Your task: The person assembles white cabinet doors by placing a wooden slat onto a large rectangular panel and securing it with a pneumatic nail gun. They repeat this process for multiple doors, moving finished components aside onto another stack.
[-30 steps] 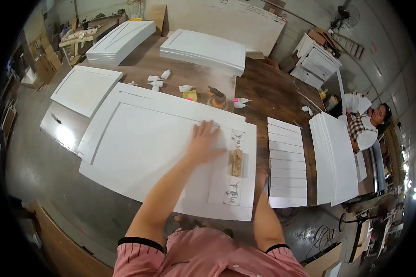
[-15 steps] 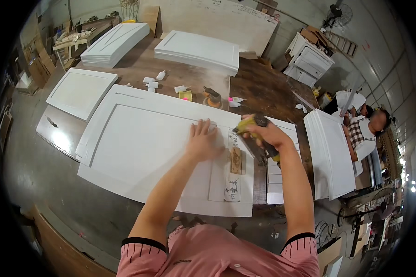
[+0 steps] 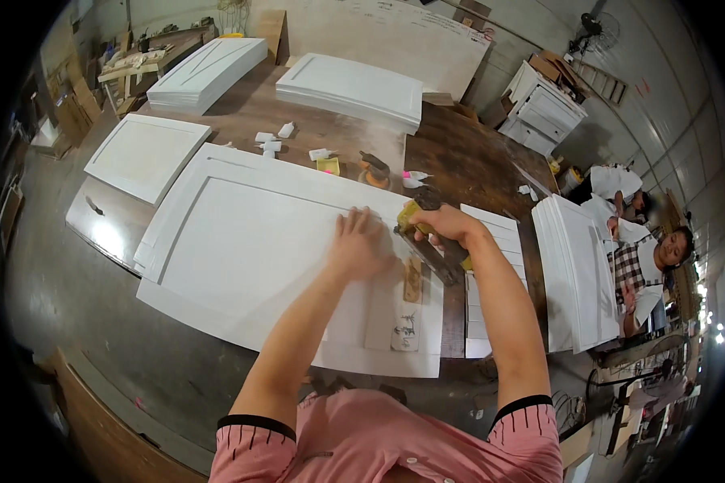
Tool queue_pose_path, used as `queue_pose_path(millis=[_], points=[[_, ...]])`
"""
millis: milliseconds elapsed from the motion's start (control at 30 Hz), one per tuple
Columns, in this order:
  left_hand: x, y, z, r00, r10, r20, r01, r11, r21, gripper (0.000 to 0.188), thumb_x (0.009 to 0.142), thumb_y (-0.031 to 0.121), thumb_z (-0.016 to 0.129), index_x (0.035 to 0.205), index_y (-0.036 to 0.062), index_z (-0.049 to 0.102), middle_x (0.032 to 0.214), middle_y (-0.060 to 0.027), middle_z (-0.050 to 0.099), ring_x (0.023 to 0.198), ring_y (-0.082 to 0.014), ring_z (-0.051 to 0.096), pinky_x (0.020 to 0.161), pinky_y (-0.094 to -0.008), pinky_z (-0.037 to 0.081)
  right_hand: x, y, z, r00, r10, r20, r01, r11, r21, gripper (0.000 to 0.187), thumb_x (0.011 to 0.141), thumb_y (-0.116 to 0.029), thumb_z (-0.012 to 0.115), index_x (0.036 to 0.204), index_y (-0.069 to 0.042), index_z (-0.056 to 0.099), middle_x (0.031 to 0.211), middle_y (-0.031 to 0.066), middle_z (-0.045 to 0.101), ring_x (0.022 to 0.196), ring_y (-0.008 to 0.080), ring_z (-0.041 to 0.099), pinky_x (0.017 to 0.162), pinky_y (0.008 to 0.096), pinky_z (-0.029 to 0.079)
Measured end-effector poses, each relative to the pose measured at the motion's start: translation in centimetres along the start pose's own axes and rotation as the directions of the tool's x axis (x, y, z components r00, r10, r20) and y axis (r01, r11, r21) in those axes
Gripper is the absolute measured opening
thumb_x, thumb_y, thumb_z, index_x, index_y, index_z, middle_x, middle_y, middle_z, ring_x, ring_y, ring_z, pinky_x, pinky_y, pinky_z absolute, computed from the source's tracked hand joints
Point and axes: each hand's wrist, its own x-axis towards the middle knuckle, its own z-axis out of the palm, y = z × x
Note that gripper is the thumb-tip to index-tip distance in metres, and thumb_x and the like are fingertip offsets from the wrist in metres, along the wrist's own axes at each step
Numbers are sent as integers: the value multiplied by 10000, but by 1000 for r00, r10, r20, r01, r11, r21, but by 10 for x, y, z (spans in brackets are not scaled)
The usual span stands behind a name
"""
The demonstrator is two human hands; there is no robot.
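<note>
Your left hand (image 3: pixel 361 244) rested on a white door panel (image 3: pixel 258 241) with a smooth, matt painted finish. Your right hand (image 3: pixel 443 225) gripped a nail gun (image 3: pixel 428 241) with a yellow and black body, apparently plastic and dark metal. The table (image 3: pixel 467 161) showed bare dark wood, dusty and slightly glossy.

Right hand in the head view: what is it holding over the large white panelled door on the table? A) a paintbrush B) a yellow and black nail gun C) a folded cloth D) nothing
B: the right hand grips a yellow and black nail gun at the right edge of the large white panelled door, while the left hand lies flat on the door beside it.
</note>
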Motion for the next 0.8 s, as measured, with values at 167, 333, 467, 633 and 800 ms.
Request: queue_pose_path(millis=[167,333,467,633,800], points=[[5,-8,8,998,51,-43,-52,998,-22,866,840,655,677,1539,166,527,1714,-182,242,1601,-392,135,1286,-573,76,-34,7,5,982,-190,-22,190,980,58,627,922,-281,711,1513,-191,522,977,46,737,597,76,532,552,237,464],[-2,-12,11,995,95,-18,-95,995,10,886,882,587,686,1570,86,442,1703,-184,260,1594,-392,153,1287,-575,80,-121,24,7,971,-241,-2,236,950,203,673,904,-196,721,1540,-200,501,1015,63,743,571,71,536,550,237,472],[-61,-14,2,979,166,122,-160,986,-55,917,896,521,714,1581,17,370,1691,-190,275,1591,-387,165,1282,-594,89,-170,52,30,959,-273,82,249,942,227,724,895,-162,734,1567,-162,467,1073,84,743,557,69,526,552,233,475],[-151,10,-16,940,284,188,-251,951,-179,931,885,501,743,1567,-8,367,1682,-209,276,1586,-396,185,1276,-611,78,-193,90,52,964,-101,244,15,944,331,784,858,-43,791,1566,-120,463,1101,76,738,715,57,593,616,232,506],[-156,1,-16,946,293,137,-269,948,-172,931,860,514,761,1586,70,384,1690,-216,256,1586,-426,160,1260,-651,63,-178,78,77,935,-189,299,131,970,203,701,849,-196,848,1485,-176,553,1089,-21,694,677,86,574,596,274,508]])
